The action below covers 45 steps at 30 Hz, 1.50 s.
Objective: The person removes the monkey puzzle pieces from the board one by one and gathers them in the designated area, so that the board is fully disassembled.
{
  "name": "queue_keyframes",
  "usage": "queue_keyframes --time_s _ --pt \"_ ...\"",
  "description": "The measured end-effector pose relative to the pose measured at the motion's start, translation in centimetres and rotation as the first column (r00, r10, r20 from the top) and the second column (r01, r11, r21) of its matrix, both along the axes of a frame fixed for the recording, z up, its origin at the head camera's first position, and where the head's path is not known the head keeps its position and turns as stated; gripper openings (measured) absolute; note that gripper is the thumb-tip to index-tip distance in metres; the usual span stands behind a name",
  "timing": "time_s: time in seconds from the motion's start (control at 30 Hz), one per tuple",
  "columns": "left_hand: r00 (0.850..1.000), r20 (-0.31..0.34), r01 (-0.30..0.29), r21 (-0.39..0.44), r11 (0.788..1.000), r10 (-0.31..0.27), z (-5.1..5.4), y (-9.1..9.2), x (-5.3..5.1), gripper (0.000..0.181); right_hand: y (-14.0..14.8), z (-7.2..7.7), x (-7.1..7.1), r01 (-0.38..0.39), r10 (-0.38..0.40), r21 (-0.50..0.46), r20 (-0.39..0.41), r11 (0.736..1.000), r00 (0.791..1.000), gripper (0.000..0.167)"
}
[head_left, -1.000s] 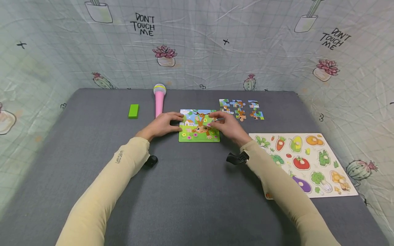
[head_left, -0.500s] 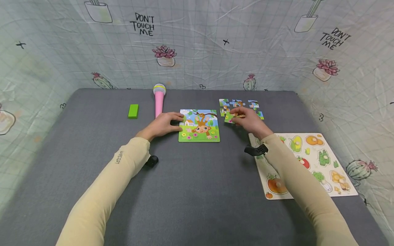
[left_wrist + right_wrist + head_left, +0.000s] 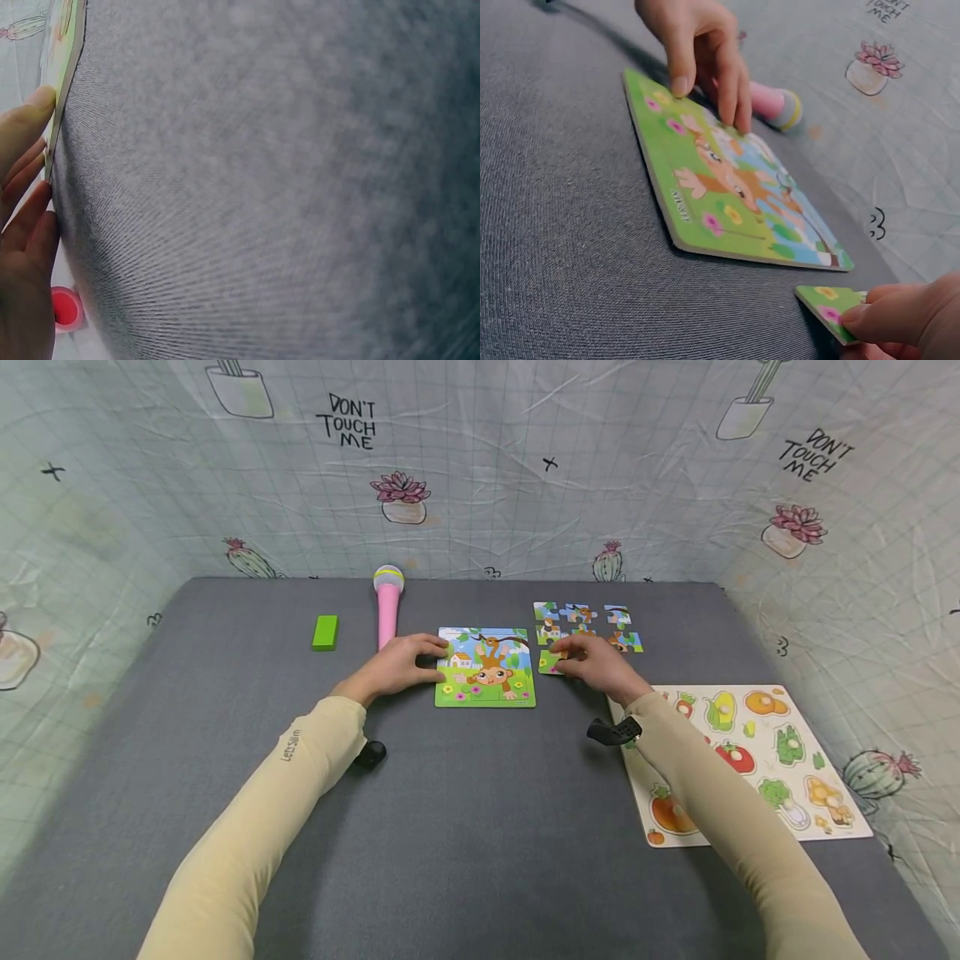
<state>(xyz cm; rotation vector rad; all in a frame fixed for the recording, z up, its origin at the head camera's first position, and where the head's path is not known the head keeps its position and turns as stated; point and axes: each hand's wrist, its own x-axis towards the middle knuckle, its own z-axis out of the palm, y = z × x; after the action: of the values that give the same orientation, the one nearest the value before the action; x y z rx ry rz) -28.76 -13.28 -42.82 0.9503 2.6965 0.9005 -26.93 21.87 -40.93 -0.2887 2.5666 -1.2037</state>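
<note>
A square monkey jigsaw board (image 3: pixel 485 677) lies flat on the grey table. My left hand (image 3: pixel 401 667) rests at its left edge, thumb and fingertips touching the board. In the right wrist view, the same left hand (image 3: pixel 697 56) has its fingers on the board's far edge. To the right of the board, my right hand (image 3: pixel 596 667) pinches a green puzzle piece (image 3: pixel 829 307) with flowers on it, between thumb and fingers. Several loose puzzle pieces (image 3: pixel 545 610) lie in rows beyond this hand, which covers part of them.
A pink toy microphone (image 3: pixel 387 610) lies behind my left hand, and a green block (image 3: pixel 326 632) is farther left. A vegetable puzzle board (image 3: pixel 795 793) lies at the right, partly under my right forearm. Printed cloth (image 3: pixel 480 510) hangs behind the table.
My right hand has carried the green puzzle piece from above the board to the right, then lowered it at the near left of the loose pieces. The left hand has stayed in place.
</note>
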Motion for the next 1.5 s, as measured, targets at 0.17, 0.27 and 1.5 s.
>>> queue_keyframes --time_s 0.17,0.27,1.5 --pt "1.0 0.009 -0.003 0.002 1.0 0.003 0.1 -0.1 0.0 0.046 -0.3 -0.2 0.0 -0.006 0.007 0.042 -0.037 0.999 0.999 0.033" --pt "1.0 0.008 -0.003 0.007 1.0 0.003 0.1 -0.1 0.0 0.046 -0.4 -0.2 0.0 -0.001 0.005 0.07 -0.058 0.998 0.998 0.032" --pt "1.0 0.013 0.001 -0.027 1.0 0.0 0.6 0.1 0.1 0.047 -1.1 0.7 -0.4 -0.087 0.095 0.121 -0.063 0.989 0.993 0.034"
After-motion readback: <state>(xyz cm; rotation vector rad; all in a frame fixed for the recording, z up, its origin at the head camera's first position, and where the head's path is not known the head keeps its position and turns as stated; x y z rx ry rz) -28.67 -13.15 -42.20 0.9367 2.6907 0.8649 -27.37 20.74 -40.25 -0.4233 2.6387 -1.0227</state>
